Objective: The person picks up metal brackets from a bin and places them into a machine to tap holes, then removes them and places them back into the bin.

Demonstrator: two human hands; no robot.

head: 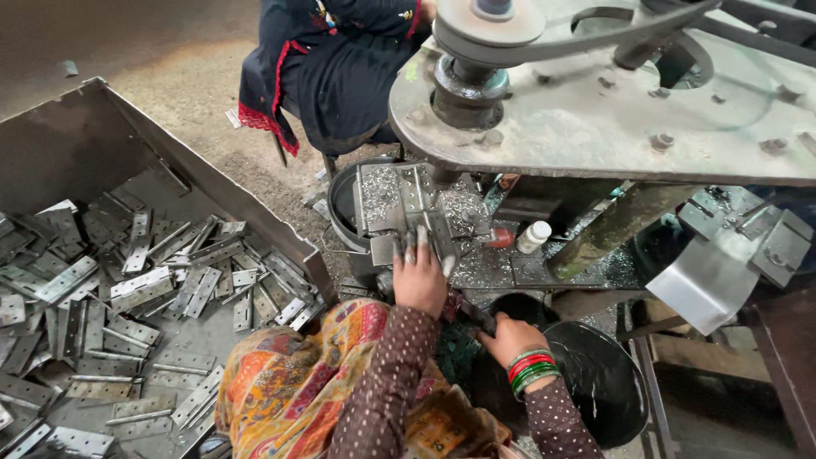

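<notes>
My left hand [419, 279] reaches forward onto the machine's small work bed [387, 191], its fingers pressing on a metal hinge [435, 236] that lies there among metal shavings. Lower and to the right, my right hand [508, 337] grips a dark handle [476, 315]; red and green bangles [530, 369] circle that wrist. Both arms wear brown dotted sleeves. A patterned orange cloth [289, 382] drapes over my lap.
A large metal bin [76, 144] on the left holds several loose hinges [136, 289]. A heavy steel plate with a pulley [476, 51] overhangs the bed. A small white bottle [534, 236], a black tub [599, 374] and another person in dark blue clothing [336, 59] are nearby.
</notes>
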